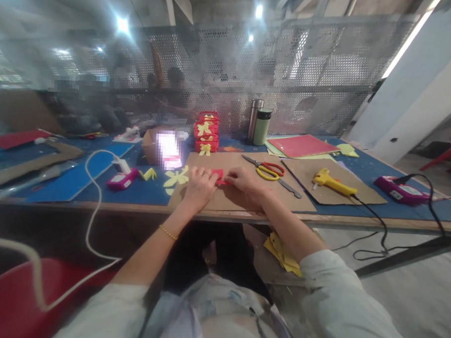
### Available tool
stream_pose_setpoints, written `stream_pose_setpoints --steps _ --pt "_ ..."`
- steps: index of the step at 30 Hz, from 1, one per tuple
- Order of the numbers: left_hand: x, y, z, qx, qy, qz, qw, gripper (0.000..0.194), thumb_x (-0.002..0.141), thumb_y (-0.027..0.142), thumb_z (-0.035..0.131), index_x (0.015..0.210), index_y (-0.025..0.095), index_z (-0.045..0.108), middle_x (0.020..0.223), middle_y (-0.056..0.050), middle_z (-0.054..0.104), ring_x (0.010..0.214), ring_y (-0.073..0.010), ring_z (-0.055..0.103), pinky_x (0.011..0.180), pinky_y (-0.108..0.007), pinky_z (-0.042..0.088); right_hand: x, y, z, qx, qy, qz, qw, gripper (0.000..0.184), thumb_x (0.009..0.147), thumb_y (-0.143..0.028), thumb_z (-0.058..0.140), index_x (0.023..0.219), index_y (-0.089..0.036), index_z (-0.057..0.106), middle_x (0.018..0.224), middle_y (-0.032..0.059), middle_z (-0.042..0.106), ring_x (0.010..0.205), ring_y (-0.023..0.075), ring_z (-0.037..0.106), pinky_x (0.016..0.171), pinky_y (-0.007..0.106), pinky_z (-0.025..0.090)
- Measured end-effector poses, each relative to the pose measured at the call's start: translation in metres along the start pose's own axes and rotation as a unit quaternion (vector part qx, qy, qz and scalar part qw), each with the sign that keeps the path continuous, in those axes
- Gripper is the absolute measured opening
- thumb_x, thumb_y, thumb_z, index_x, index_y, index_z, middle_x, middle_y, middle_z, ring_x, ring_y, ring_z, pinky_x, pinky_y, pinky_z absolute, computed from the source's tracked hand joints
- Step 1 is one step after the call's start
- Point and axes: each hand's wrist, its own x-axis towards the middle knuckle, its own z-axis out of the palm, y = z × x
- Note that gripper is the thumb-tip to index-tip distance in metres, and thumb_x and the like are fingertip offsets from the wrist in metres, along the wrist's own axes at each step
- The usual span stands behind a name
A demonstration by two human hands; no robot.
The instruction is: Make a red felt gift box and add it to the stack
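Both hands, left hand (pixel 198 185) and right hand (pixel 243 182), pinch a half-folded red paper piece (pixel 219 176); finished red boxes (pixel 206 131) stack beyond, yellow bows (pixel 176 178) wait leftward.

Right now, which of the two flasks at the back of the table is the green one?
The right flask is green, shorter and wider, with a dark lid. The left flask, touching it or nearly so, is bare steel, taller and slimmer.

1. I'm seated at a long workbench (pixel 395 214) with a blue top and wood front edge.
2. Behind it: a perforated metal mesh screen (pixel 326 79).
3. My right: white wall (pixel 419 93) with a lit tube.
4. Overhead: bright ceiling lamps (pixel 122 24).
5. Pale concrete floor (pixel 410 291); red chair (pixel 14 299) at lower left.
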Motion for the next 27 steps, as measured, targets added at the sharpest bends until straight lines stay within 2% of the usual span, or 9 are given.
stream_pose_setpoints --steps 4,7,9,12,15,18,21,24,27 --pt "0.007 -0.002 -0.004 -0.041 0.024 -0.019 0.999 0.02 0.099 0.022 0.056 0.102 0.015 0.075 0.107 -0.017 0.071 0.107 -0.032 0.059 0.104 -0.051 0.038 0.001 -0.01 -0.016 0.05 -0.021 -0.034 0.998 0.027 0.093 -0.03 0.06 0.071 -0.016 0.068 0.062 -0.003 0.06 0.064 0.012 0.053 0.061 0.024 0.037" --pt "0.015 -0.012 -0.013 -0.141 0.035 -0.072 0.987 0.015 0.093 0.022 0.062 0.089 0.018 0.076 0.096 -0.011 0.073 0.099 -0.0282 0.061 0.101 -0.049 0.041 -0.002 -0.011 -0.052 0.141 -0.092 -0.079 0.982 0.03 0.093 -0.042 0.062 0.08 -0.016 0.071 0.071 0.0008 0.068 0.068 0.0134 0.061 0.066 0.025 0.046" --pt "0.021 -0.023 -0.021 -0.262 0.016 -0.113 0.958 0.012 0.089 0.025 0.067 0.083 0.019 0.076 0.086 -0.007 0.073 0.089 -0.0243 0.063 0.093 -0.043 0.045 -0.004 -0.003 -0.08 0.206 -0.092 -0.077 0.971 0.034 0.09 -0.049 0.068 0.086 -0.016 0.073 0.083 0.0055 0.074 0.075 0.0153 0.066 0.072 0.027 0.052" --pt "0.029 -0.039 -0.032 -0.476 -0.018 -0.175 0.862 0.017 0.085 0.033 0.072 0.084 0.017 0.077 0.08 -0.004 0.074 0.077 -0.0196 0.064 0.079 -0.035 0.049 -0.004 0.016 -0.106 0.252 0.008 -0.054 0.966 0.038 0.085 -0.054 0.073 0.09 -0.016 0.074 0.087 0.007 0.075 0.078 0.0153 0.067 0.075 0.028 0.054" --pt "0.039 -0.045 -0.036 -0.591 -0.011 -0.192 0.784 0.019 0.077 0.033 0.079 0.084 0.015 0.077 0.084 -0.004 0.076 0.078 -0.0176 0.065 0.08 -0.033 0.051 0.0 0.024 -0.104 0.237 0.08 -0.045 0.967 0.037 0.079 -0.052 0.078 0.087 -0.016 0.074 0.081 0.0045 0.073 0.074 0.0146 0.063 0.071 0.028 0.051" --pt "0.055 -0.042 -0.03 -0.651 -0.015 -0.186 0.736 0.021 0.071 0.031 0.085 0.082 0.015 0.077 0.085 -0.004 0.076 0.08 -0.0167 0.067 0.084 -0.033 0.052 0.008 0.015 -0.088 0.245 0.069 -0.081 0.964 0.041 0.079 -0.053 0.077 0.095 -0.016 0.077 0.091 0.0055 0.076 0.083 0.0164 0.064 0.075 0.028 0.05" --pt "0.076 -0.033 -0.017 -0.724 -0.034 -0.187 0.663 0.023 0.064 0.024 0.091 0.078 0.014 0.076 0.08 -0.004 0.075 0.079 -0.0157 0.068 0.084 -0.031 0.054 0.025 0.002 -0.077 0.278 0.064 -0.122 0.951 0.045 0.079 -0.057 0.075 0.098 -0.016 0.077 0.097 0.0062 0.077 0.088 0.0174 0.065 0.079 0.028 0.05" --pt "0.097 -0.024 -0.004 -0.794 -0.06 -0.213 0.566 0.024 0.06 0.015 0.092 0.07 0.014 0.071 0.069 -0.001 0.072 0.067 -0.0119 0.065 0.076 -0.025 0.054 0.046 0.001 -0.07 0.326 0.081 -0.123 0.934 0.049 0.072 -0.063 0.079 0.084 -0.016 0.074 0.08 0.0031 0.072 0.074 0.0147 0.06 0.07 0.027 0.048" --pt "0.109 -0.02 0.009 -0.82 -0.065 -0.255 0.508 0.022 0.064 0.007 0.089 0.066 0.014 0.068 0.056 0.003 0.065 0.053 -0.0081 0.058 0.065 -0.021 0.052 0.062 0.008 -0.057 0.352 0.089 -0.098 0.927 0.051 0.065 -0.066 0.082 0.077 -0.018 0.07 0.069 -0.0005 0.066 0.066 0.0131 0.055 0.062 0.026 0.044"
